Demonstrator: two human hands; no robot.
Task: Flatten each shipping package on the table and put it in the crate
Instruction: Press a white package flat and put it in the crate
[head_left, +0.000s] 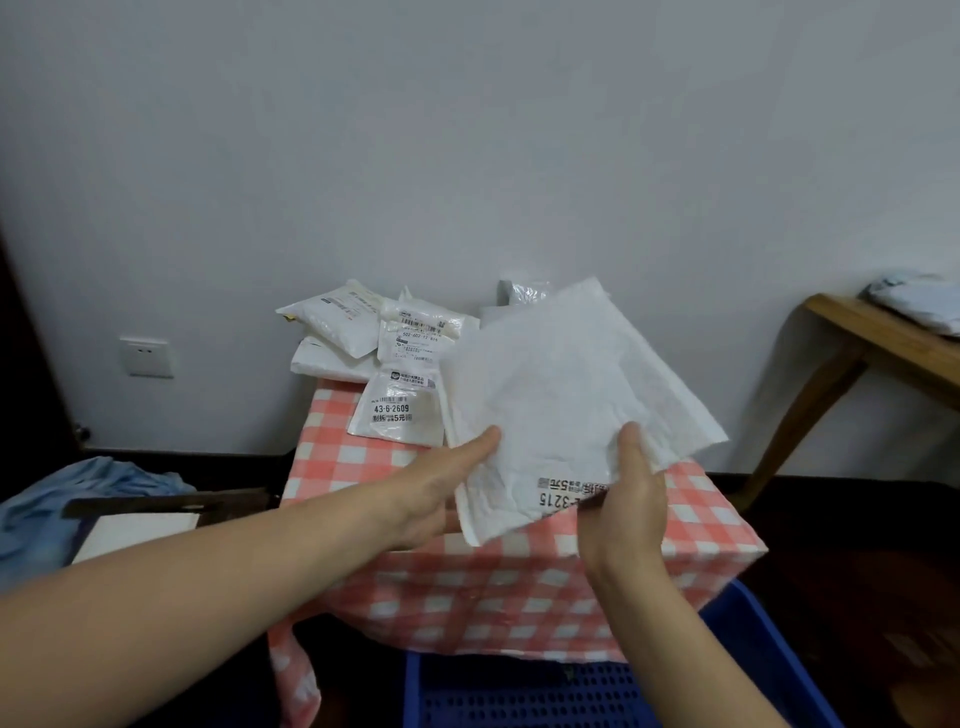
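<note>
I hold a large white padded shipping package (561, 395) up over the small table with the red-and-white checked cloth (353, 457). My left hand (441, 483) grips its left lower edge, thumb on top and fingers hidden beneath. My right hand (628, 493) pinches its lower right edge beside a printed label. The package is tilted, its far end raised. Several smaller white packages (400, 364) with labels lie piled at the table's far left side. A blue perforated crate (597, 691) stands on the floor below the table's front edge.
A wooden table (872, 353) with a grey parcel (919, 301) stands at the right. Blue cloth (62, 499) and a white board (135, 530) lie at the left. A wall socket (145, 356) sits on the white wall behind.
</note>
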